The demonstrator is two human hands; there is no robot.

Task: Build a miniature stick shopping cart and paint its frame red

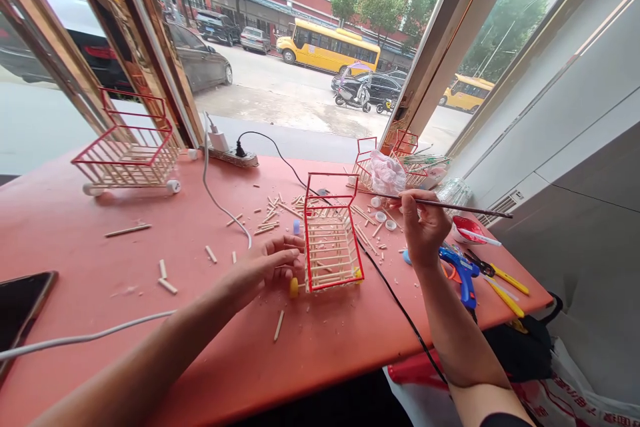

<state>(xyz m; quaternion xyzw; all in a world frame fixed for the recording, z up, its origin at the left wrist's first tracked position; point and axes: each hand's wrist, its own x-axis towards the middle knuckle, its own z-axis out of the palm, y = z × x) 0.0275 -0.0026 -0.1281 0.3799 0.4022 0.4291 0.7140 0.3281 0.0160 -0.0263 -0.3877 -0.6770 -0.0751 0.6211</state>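
A miniature shopping cart made of thin wooden sticks stands in front of me, its rim and handle frame red. A yellow wheel shows at its lower left. My left hand is at the cart's left side, fingers curled against the frame; some fingertips are hidden. In my right hand, raised to the right of the cart, a long, thin, dark paintbrush is pinched between thumb and fingers. Its far end points left, towards the cart's handle. A small bowl of red paint sits to the right.
Another red-rimmed cart stands far left; more carts are at the back right. Cut sticks litter the table. A blue glue gun and yellow-handled pliers lie right. A black cable passes behind the cart.
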